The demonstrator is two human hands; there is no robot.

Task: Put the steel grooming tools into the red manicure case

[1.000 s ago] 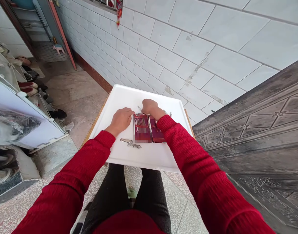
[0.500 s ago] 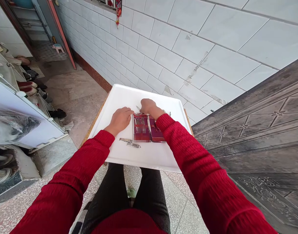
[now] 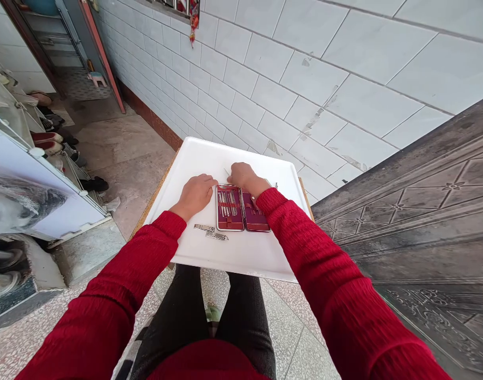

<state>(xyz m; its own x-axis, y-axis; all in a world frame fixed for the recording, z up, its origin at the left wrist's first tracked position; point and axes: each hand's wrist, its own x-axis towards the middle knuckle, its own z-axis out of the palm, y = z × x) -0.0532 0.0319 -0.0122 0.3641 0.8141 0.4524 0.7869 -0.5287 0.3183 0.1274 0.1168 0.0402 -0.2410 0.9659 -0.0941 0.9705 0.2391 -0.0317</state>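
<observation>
A manicure case (image 3: 230, 224) lies unfolded on the white tray (image 3: 186, 252), its dark red lining facing up. Several slim metal tools (image 3: 228, 203) sit under a strap in its left half. My left hand (image 3: 196, 194) rests palm down beside the case, fingers stretched out, a fingertip at its upper left corner. Above the case's top edge my right hand (image 3: 242, 175) is closed on a thin metal manicure tool (image 3: 226, 171), whose narrow end sticks out to the left; the rest is hidden. Two nail clippers (image 3: 216, 235) lie in front of the case, to the left.
Small metal pieces lie at the tray's right, partly behind my right wrist. A tiled wall (image 3: 241, 105) runs behind the tray. A carved dark panel (image 3: 415, 227) stands at the right, and a shoe rack (image 3: 63, 153) at the left.
My right hand has shifted slightly right and down, with the thin tool still in it. My left hand stays at the case's corner.
</observation>
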